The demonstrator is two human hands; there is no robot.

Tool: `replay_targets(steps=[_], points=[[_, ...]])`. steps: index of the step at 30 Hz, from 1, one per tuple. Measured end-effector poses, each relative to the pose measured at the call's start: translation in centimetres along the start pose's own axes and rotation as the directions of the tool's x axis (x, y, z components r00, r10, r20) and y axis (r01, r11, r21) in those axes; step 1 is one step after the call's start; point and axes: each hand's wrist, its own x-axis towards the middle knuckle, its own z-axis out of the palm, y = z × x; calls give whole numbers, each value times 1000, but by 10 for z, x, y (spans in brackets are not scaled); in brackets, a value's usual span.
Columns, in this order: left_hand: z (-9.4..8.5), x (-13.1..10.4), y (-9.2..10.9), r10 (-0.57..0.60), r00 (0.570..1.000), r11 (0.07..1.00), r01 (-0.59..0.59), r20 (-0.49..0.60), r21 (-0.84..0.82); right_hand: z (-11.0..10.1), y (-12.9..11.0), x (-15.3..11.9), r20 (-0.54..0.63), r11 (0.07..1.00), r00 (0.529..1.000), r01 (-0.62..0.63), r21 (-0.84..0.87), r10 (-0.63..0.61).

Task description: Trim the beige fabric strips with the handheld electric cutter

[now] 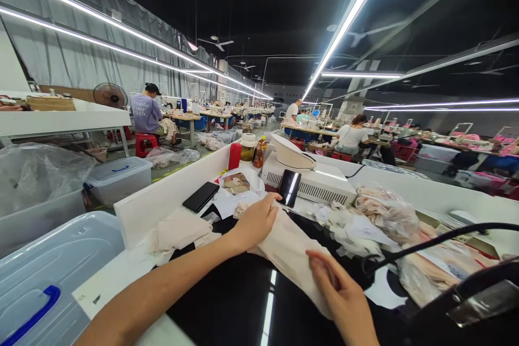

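A piece of cream fabric [290, 246] stretches between my two hands, just above a glossy black work surface [227, 297]. My left hand [256, 221] pinches its far left end, with the fingers closed over the edge. Closer to me, my right hand [338, 286] grips the fabric's right side between thumb and fingers. Just beyond my left hand a dark phone [290, 188] leans against a white vented box [312, 175]. A stack of cream cloth pieces [180, 230] lies left of my left forearm.
A black phone [201, 197], a red container [234, 157] and jars [247, 147] stand along the left side. Bagged cream pieces [389, 208] lie at right, near a black curved cable [441, 238]. A lidded plastic bin [60, 265] sits at lower left. Other people work at sewing tables beyond.
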Motion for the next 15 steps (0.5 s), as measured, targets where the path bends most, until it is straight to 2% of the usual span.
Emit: replay_targets(steps=[2,4,6,8,10,12,15], points=[[5,3,-15,-47,999,999,47,-16,22,0,9,28,-28,999,1000,-14,-46,12],[10,1,-26,-89,996,994,89,-6,57,7,17,45,-37,997,999,5,-78,-8],[11,-6,-37,-128,992,987,125,21,97,16,21,49,-26,994,998,55,-97,-58],[4,-15,-47,-153,987,980,145,54,140,22,22,41,10,989,994,113,-100,-113],[-14,-27,-59,-176,981,968,157,84,195,23,20,27,50,980,985,169,-100,-165],[-40,-42,-73,-235,969,944,208,80,255,19,17,11,94,964,969,238,-118,-227],[-81,-67,-97,-351,936,869,317,19,380,14,13,-7,185,931,925,352,-96,-331]])
